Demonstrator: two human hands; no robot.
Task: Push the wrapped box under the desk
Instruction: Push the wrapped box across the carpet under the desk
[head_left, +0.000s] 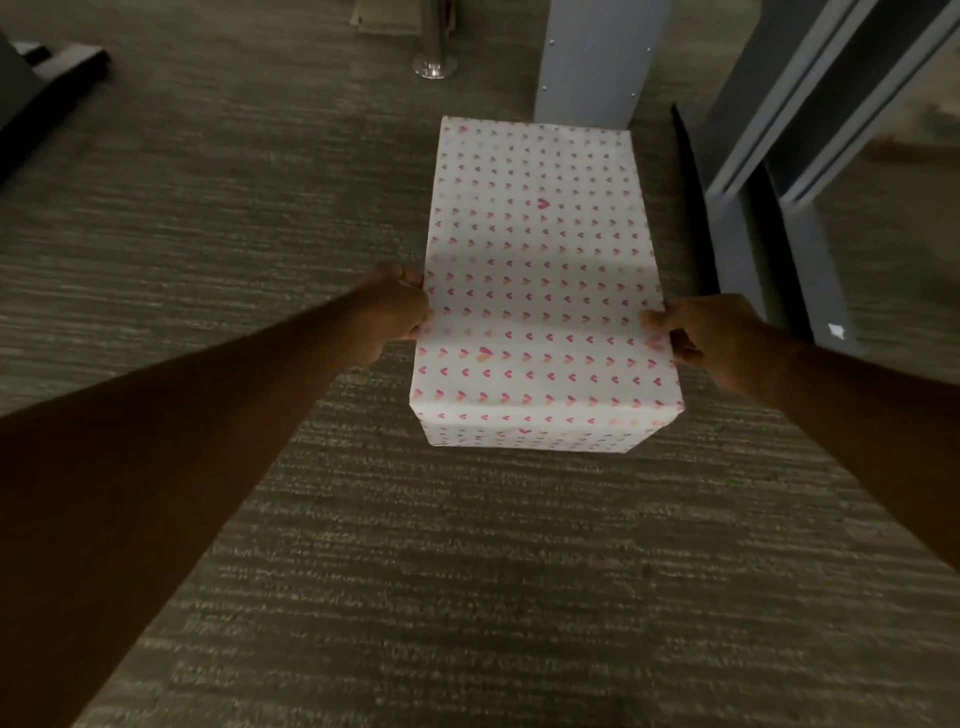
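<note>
A long box wrapped in white paper with small pink hearts (540, 270) lies on the carpet, its far end next to a grey desk leg panel (597, 57). My left hand (395, 312) grips the box's left top edge near the close end. My right hand (711, 332) holds the right top edge opposite it, thumb on top. Both arms reach forward from the bottom corners. The desk's grey frame (810, 104) runs along the right of the box.
Grey-green carpet (363, 571) covers the floor. A chrome pole with a round foot (435, 57) stands behind the box to the left. A dark chair base (47, 67) sits at the far left. A narrow dark gap (691, 197) separates box and desk frame.
</note>
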